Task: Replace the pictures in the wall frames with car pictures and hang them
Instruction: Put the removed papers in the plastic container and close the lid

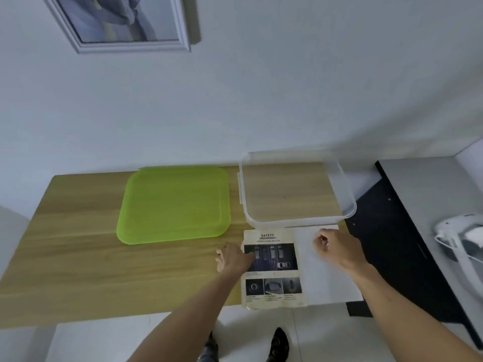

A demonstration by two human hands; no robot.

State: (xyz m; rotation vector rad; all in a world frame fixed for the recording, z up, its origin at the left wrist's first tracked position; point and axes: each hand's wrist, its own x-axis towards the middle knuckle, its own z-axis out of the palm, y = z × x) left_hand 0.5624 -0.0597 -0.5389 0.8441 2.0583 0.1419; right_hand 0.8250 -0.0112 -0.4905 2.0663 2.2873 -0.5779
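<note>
Car picture sheet (273, 267), headed SAFETY, lies flat on the tabletop (78, 257) at the near edge, its bottom margin overhanging slightly. Just beside it at 3 o'clock lies a blank white sheet (326, 278); whether the two overlap I cannot tell. Clear plastic box (347, 205) sits directly at 12 o'clock of both sheets, touching or covering their far edges. Green lid (173, 205) lies at 10 o'clock, apart from the paper.

My left hand (231, 259) rests on the car sheet's left edge, fingers (220, 258) loosely spread, partly on the wood. My right hand (337, 249) is over the white sheet's upper part, fingers curled inward; whether they pinch the paper I cannot tell.

Wall frame (125, 22) hangs at 11 o'clock, high up, with a non-car picture inside.

Handling judgement: thin paper, light, limp, creases easily, slides on smooth wood. Best hold: lift at the overhanging near edge or a corner, thumb under, then support with both hands to avoid bending.
</note>
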